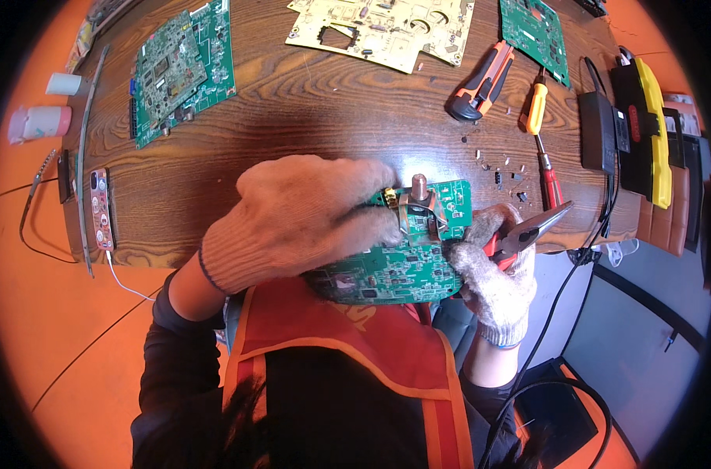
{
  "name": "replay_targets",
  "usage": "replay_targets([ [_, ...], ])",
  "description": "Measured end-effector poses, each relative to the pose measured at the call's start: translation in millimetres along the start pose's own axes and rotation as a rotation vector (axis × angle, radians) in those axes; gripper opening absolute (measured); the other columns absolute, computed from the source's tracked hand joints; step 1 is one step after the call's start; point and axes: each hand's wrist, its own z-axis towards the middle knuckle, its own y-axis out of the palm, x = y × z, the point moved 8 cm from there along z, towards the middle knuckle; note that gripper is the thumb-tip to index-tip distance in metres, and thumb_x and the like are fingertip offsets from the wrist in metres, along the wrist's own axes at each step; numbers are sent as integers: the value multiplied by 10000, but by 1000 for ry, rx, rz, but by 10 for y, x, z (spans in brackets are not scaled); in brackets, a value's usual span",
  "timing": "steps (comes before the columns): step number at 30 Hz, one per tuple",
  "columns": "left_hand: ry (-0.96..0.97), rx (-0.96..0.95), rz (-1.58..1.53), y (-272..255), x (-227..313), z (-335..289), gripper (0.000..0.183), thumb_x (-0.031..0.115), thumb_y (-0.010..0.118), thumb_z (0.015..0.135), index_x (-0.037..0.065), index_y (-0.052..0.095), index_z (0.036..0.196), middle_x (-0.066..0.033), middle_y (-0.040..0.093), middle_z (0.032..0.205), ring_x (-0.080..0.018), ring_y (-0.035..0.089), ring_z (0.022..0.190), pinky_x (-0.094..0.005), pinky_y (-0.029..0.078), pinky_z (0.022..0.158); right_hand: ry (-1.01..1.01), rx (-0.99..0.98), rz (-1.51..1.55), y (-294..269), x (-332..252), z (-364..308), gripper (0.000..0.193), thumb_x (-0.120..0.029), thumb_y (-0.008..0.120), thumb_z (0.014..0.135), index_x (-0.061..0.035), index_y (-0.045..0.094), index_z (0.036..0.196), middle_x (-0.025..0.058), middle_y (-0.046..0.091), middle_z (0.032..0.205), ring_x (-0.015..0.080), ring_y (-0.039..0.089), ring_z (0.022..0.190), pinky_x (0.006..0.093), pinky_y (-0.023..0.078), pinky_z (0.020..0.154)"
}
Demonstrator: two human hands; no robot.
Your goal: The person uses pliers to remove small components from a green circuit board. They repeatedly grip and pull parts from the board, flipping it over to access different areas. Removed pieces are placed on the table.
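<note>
A green circuit board [402, 272] is held up at the table's near edge, in front of my red apron. A metal coaxial connector [419, 187] stands up from its far part, with bent metal shielding around its base. My gloved left hand [308, 211] closes over the board's left side, its fingertips beside the connector. On the board's right edge, my gloved right hand [496, 273] grips the board and also has red-handled pliers [527, 233] in it. The pliers' jaws point to the upper right, away from the board. Part of their handles is hidden by the glove.
Loose small parts [500, 176] lie scattered right of the board, near a red screwdriver [551, 180], a yellow screwdriver [537, 109] and a utility knife [480, 82]. Other boards [214, 47] lie across the far side. A phone [100, 209] rests at left, a black adapter [596, 129] at right.
</note>
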Motion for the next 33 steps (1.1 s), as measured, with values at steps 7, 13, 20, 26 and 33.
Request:
replay_targets([
  [7, -90, 400, -427, -532, 37, -284, 715, 199, 748, 723, -14, 492, 1355, -145, 597, 1263, -244, 566, 1182, -355, 422, 1030, 195, 305, 96, -373, 222, -28, 353, -53, 743, 783, -30, 587, 1099, 46, 640, 834, 131, 614, 648, 237, 494, 545],
  [13, -288, 485, -1165, -127, -332, -314, 546, 124, 563, 824, -29, 504, 1346, -150, 608, 1242, -245, 583, 1130, -341, 459, 995, 24, 310, 569, -344, 246, 69, 391, 19, 638, 836, -4, 530, 1211, 122, 658, 935, 218, 682, 730, 323, 591, 632],
  [20, -539, 377, -1681, 498, -457, -292, 393, 70, 536, 925, -23, 525, 1306, -125, 619, 1222, -183, 605, 1105, -304, 501, 948, -56, 277, 576, -321, 217, 104, 385, -47, 626, 881, -1, 541, 1254, 159, 679, 1035, 258, 709, 819, 384, 624, 663],
  [26, -465, 455, -1604, 481, -445, -235, 379, 202, 424, 1036, -41, 472, 1323, -183, 605, 1240, -266, 622, 1125, -392, 532, 969, -16, 347, 524, -270, 254, 62, 483, 38, 656, 852, -36, 504, 1304, 129, 667, 1023, 224, 696, 800, 351, 611, 665],
  [33, -160, 229, -1748, 359, -186, -130, 803, 580, 502, 938, -24, 342, 1443, -211, 539, 1345, -316, 570, 1201, -478, 488, 1009, -78, 231, 639, -151, 142, 65, 428, 16, 630, 865, -13, 516, 1277, 140, 672, 1055, 240, 706, 827, 361, 619, 679],
])
